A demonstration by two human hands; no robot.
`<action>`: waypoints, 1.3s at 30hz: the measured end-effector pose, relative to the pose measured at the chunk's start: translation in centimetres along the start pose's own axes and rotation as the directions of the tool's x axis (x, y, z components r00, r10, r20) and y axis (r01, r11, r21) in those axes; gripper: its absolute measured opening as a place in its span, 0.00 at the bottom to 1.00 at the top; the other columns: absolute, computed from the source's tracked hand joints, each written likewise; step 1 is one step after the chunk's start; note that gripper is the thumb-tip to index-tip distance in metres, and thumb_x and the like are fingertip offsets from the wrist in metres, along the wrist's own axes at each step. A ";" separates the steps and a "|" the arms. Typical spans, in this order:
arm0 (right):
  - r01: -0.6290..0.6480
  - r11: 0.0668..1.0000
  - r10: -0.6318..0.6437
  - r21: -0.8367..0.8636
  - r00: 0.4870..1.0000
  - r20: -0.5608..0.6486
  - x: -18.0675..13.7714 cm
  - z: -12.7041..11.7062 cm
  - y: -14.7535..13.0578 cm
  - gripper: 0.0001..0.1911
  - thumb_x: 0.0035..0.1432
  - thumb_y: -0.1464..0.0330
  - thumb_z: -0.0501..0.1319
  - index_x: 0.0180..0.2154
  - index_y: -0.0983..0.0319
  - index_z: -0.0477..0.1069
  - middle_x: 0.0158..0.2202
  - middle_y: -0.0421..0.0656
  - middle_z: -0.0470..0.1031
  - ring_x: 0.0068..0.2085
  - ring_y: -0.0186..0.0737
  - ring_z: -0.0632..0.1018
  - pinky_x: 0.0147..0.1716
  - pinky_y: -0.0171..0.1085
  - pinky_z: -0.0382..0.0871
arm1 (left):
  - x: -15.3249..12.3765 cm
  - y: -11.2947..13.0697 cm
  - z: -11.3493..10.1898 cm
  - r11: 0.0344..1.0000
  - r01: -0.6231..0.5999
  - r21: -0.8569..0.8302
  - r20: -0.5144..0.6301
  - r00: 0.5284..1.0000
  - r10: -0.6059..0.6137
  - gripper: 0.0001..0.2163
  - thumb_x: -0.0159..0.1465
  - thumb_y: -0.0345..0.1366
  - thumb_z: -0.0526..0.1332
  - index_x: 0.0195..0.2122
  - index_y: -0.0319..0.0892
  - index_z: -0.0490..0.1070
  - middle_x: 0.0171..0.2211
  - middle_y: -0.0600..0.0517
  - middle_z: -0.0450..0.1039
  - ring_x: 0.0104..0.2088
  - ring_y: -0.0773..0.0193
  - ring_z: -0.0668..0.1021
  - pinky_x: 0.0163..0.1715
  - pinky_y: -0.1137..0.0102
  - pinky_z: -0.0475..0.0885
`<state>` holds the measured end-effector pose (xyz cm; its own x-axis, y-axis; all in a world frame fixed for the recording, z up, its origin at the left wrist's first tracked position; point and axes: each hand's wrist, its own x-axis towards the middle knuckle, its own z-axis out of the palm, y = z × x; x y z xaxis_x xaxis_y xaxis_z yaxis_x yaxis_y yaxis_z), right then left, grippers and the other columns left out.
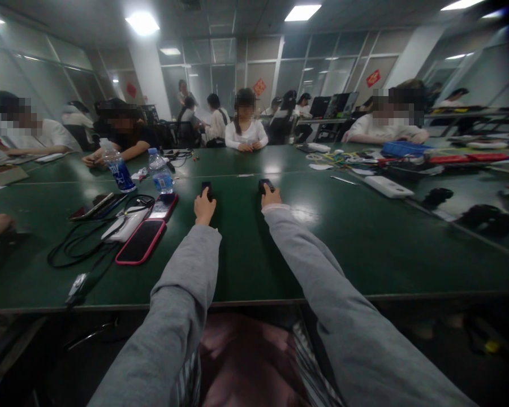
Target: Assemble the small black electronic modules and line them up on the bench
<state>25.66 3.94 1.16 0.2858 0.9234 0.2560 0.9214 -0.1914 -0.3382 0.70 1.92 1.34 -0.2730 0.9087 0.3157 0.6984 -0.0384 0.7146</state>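
Both my arms, in grey sleeves, stretch forward over the dark green table. My left hand closes on a small black box-like object, with a finger on its top. A second small black box-like object is in my right hand, whose fingers also reach over the top. The two objects sit apart on the tabletop, and their exact kind is too small to tell. Closest to my left hand are a phone showing a lit screen and a clear water bottle.
A pink-edged phone, a white power bank, black cables and a blue-labelled bottle lie or stand to the left. Rightward are a white box-shaped device, a pen and tangled cables. Several people sit around.
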 end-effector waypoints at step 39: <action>0.187 0.982 -0.187 -0.016 0.981 -0.045 -1.6 -0.3 -2.7 0.28 0.69 0.61 0.51 0.67 0.62 0.54 0.56 0.56 0.62 0.55 0.49 0.69 0.53 0.41 0.64 | 0.2 -0.5 -0.4 0.971 0.045 0.234 -0.017 0.999 -0.042 0.28 0.68 0.37 0.57 0.69 0.47 0.53 0.54 0.39 0.70 0.56 0.52 0.73 0.55 0.62 0.66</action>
<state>22.77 2.95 1.91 0.1196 0.9272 0.3550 0.9627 -0.0209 -0.2698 0.03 1.93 1.26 -0.3131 0.9024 0.2959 0.8210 0.1006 0.5620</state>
